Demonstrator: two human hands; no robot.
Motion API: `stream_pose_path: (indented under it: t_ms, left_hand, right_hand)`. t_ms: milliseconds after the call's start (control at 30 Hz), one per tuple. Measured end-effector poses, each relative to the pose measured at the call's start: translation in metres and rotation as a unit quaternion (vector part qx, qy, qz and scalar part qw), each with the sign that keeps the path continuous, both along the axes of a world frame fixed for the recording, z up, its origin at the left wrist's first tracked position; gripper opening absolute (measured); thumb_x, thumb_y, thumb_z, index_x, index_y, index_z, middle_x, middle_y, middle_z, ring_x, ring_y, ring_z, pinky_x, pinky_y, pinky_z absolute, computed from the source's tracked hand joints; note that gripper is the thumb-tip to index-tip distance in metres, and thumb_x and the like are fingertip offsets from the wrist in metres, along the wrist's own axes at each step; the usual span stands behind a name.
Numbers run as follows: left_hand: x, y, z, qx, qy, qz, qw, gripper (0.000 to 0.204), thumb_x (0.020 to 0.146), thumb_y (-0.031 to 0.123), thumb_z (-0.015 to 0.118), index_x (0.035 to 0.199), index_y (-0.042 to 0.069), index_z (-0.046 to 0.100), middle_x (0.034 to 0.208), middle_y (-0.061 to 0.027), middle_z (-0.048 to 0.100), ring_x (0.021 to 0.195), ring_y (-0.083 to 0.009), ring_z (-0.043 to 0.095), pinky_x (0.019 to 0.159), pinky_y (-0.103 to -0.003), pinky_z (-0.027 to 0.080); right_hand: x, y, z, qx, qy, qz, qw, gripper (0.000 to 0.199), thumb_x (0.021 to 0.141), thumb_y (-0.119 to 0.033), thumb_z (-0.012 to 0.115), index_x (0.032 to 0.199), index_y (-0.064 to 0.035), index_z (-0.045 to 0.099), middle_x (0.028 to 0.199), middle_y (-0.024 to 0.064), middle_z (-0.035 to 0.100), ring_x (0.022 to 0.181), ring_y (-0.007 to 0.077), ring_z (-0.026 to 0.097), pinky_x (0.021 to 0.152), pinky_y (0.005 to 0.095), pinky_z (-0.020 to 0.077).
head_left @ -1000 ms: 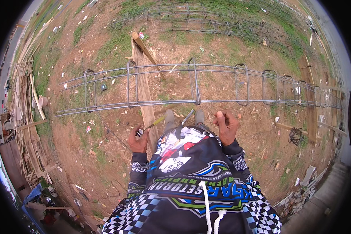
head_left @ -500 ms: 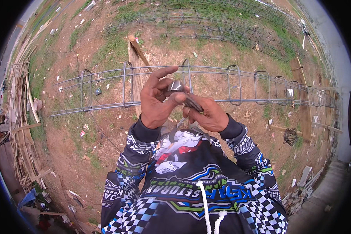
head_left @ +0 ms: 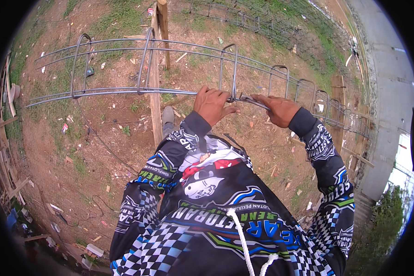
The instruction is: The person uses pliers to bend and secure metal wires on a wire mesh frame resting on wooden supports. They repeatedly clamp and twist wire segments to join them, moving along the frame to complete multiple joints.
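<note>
A: Nearest the camera, what do the two hands show?

B: The left hand (head_left: 211, 105) is closed over the near top bar of the steel cage (head_left: 124, 69), right beside one upright hoop (head_left: 228, 73). The right hand (head_left: 280, 109) is pressed together around a thin metal tool (head_left: 252, 100), whose tip meets the bar where that hoop crosses it — the joint in hand.

A: And where does the cage lie?

B: It runs crosswise in front of the person, long bars threaded through a row of hoops, propped on a wooden plank (head_left: 154, 92) that stands over bare dirt ground (head_left: 78, 152).

A: How far along does the work appear?

B: Judging from the hoops only: those to the left of the hands stand upright and evenly spaced along the bars, and so do the ones farther right, toward the concrete wall (head_left: 386, 101). Whether each crossing is already tied is too fine to see. The joint under the tool looks to be mid-tie — not finished.

A: Anything farther off?

B: A second cage (head_left: 244, 18) lies on the grass beyond, looking fully assembled.
</note>
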State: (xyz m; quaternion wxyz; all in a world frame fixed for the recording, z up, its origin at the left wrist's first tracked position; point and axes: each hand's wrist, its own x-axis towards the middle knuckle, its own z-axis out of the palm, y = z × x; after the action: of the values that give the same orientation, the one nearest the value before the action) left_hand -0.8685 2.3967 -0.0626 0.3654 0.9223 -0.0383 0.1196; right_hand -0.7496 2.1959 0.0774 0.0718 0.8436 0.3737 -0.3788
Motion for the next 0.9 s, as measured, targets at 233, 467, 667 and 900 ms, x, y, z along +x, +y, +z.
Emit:
stream_pose_path:
  t_ms: [233,467,667,900]
  left_hand:
    - [0.005,0.002,-0.002,-0.019,-0.003,0.01,1.0,0.057,0.068,0.063,0.076,0.084,0.009,0.07,0.067,-0.0055,0.065,0.07,-0.0259,0.065,0.076,-0.038,0.043]
    - [0.007,0.002,0.005,-0.014,0.048,0.025,0.998,0.06,0.063,0.067,0.077,0.079,0.01,0.07,0.067,-0.0071,0.065,0.07,-0.026,0.065,0.079,-0.039,0.04]
    - [0.009,0.007,0.016,-0.035,0.065,0.004,0.997,0.062,0.061,0.065,0.08,0.084,0.008,0.072,0.069,-0.0108,0.067,0.072,-0.0316,0.067,0.077,-0.043,0.047]
    - [0.049,0.019,0.028,-0.07,0.277,-0.031,0.958,0.056,0.083,0.055,0.066,0.072,0.0,0.072,0.068,-0.0224,0.065,0.072,-0.0418,0.065,0.069,-0.05,0.05]
  right_hand:
    - [-0.006,0.051,0.019,-0.161,-0.073,0.112,0.978,0.066,0.088,-0.009,0.056,0.149,-0.0257,0.039,0.116,0.019,0.062,0.111,0.0381,0.062,0.09,0.0542,0.0469]
    - [-0.022,0.047,0.006,-0.039,-0.221,0.219,0.949,0.046,0.089,-0.014,0.057,0.135,-0.0145,0.049,0.104,0.0184,0.063,0.094,0.0332,0.065,0.078,0.0401,0.0504]
    - [-0.03,0.007,-0.024,0.036,-0.203,0.121,0.971,0.016,0.087,-0.01,0.055,0.099,0.0011,0.055,0.089,0.0184,0.064,0.085,0.034,0.065,0.071,0.0431,0.0548]
    - [-0.06,-0.024,-0.077,0.148,-0.179,-0.064,0.971,0.021,0.085,-0.012,0.057,0.103,-0.0017,0.053,0.092,0.0211,0.064,0.088,0.0387,0.065,0.073,0.0471,0.0536]
